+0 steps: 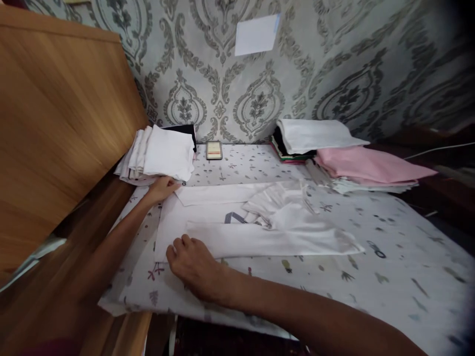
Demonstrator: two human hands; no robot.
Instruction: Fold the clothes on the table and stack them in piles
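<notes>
A white shirt point(222, 240) lies flat on the patterned cloth, its sides folded inward lengthwise. Dark stripes show near its middle, and the fabric bunches up toward the right. At the shirt's far left corner, my left hand point(163, 189) is closed with the fingertips on the fabric. My right hand point(193, 264) is curled over the near left edge, knuckles up, fingers closed on the shirt. The fingertips of the right hand are hidden beneath it.
Folded clothes point(168, 153) are stacked at the back left beside a wooden panel point(63, 109). Further piles, topped by a white garment point(315, 134) and a pink garment point(367, 165), stand at the back right. A small square box point(214, 150) sits near the wall. Patterned cloth point(401, 277) covers the table.
</notes>
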